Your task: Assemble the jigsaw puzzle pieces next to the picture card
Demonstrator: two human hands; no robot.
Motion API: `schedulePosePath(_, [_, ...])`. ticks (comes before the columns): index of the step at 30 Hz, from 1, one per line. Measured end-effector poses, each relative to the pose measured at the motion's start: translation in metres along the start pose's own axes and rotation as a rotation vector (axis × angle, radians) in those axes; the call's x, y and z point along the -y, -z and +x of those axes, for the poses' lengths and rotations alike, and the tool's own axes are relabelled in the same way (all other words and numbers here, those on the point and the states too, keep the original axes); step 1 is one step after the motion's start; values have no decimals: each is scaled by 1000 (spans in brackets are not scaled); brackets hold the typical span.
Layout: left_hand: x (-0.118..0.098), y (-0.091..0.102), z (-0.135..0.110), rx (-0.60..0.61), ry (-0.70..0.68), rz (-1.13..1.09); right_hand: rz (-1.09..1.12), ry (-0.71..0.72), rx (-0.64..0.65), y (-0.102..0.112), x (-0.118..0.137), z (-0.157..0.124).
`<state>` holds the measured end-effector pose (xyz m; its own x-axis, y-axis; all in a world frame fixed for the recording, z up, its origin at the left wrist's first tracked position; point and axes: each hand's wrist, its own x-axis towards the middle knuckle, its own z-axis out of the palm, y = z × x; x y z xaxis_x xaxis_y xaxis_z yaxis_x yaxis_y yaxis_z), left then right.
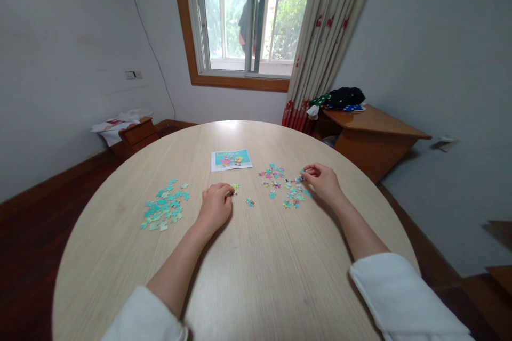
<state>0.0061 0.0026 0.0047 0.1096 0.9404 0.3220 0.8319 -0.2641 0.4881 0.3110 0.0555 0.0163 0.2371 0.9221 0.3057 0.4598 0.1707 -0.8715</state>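
My left hand [217, 201] rests on the table with its fingers curled, thumb and fingertips closed at a small yellow cluster of jigsaw pieces [236, 186]. A single jigsaw piece [250, 202] lies just right of that hand. My right hand [323, 182] pinches a small jigsaw piece [303, 171] above the right edge of a loose pile of mixed-colour pieces [295, 192]. Pink and teal pieces [272, 172] form the upper left part of that pile. Behind the hands lies a picture card [232, 160] showing a pink and a yellow cartoon figure.
Mostly teal and green jigsaw pieces [165, 205] spread over the left of the round wooden table [256, 287]. A wooden desk [372, 122] with dark cloth [346, 98] stands beyond on the right. A small cabinet [138, 132] is at the back left. A window and curtain [316, 42] are behind.
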Motion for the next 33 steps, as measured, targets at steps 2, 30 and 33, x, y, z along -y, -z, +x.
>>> schedulePosePath(2, [1,0,0,0,0,-4,101,-20,34,-11,5,-4])
schedulePosePath(30, [-2,2,1,-3,23,-67,465,-189,321,-90,51,-52])
schedulePosePath(33, [-2,1,1,-4,24,-68,484,-206,322,-91,51,-52])
